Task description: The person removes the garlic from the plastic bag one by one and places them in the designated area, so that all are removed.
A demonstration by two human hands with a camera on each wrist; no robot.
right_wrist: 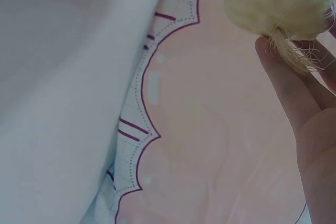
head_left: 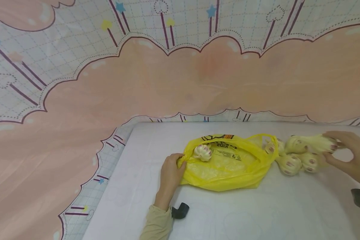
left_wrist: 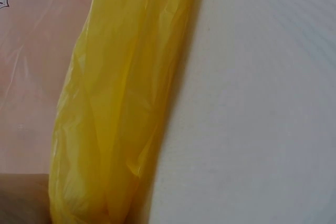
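Observation:
My left hand (head_left: 171,171) pinches the left edge of a yellow plastic bag (head_left: 222,181), whose mouth lies spread open. One garlic bulb (head_left: 202,152), white with purple streaks, sits inside near that hand. In the left wrist view, the side of the bag fills much of the picture. At the right, my right hand (head_left: 355,151) holds another garlic bulb (right_wrist: 278,3) between thumb and fingers; its stringy roots show close up in the right wrist view. Several more bulbs (head_left: 289,165) lie clustered between the bag and this hand.
Everything lies on a white-covered table (head_left: 246,216). Behind it hangs a pink patterned cloth (head_left: 183,83), which also drops past the left edge. The bag's right handle loop (head_left: 276,146) overlaps one bulb of the cluster. Dark wrist-camera mounts (head_left: 180,210) sit by both wrists.

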